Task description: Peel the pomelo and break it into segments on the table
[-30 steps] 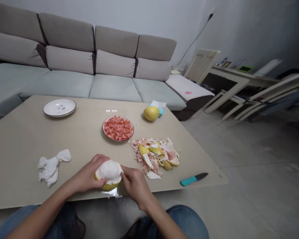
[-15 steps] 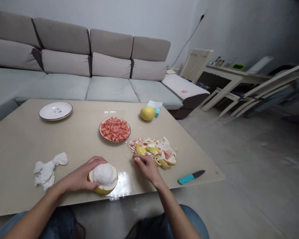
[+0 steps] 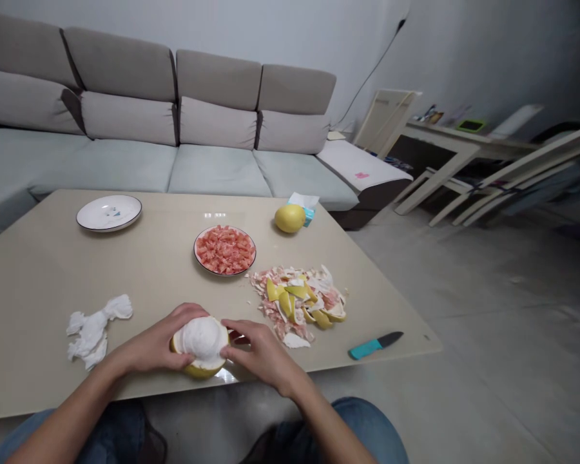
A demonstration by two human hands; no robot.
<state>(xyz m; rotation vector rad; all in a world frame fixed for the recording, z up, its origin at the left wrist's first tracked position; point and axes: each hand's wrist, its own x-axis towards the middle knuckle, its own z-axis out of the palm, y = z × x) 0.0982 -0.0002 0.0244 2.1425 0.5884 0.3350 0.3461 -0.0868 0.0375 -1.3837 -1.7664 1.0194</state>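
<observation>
A partly peeled pomelo, white pith on top and yellow rind below, rests at the table's near edge. My left hand wraps around its left side. On the opposite side, my right hand pinches the rim of the rind between thumb and fingers. A heap of peel and pith scraps lies beyond my right hand, with a white piece at its near side. The pomelo's underside is hidden.
A plate of pink pomelo pulp stands mid-table, a white plate back left. A whole pomelo sits by a tissue pack. Crumpled tissue lies left; a teal-handled knife lies near the right edge.
My right hand has moved left from the peel heap to the pomelo's right rim. A white piece now lies at the heap's near side. My left hand keeps its hold.
</observation>
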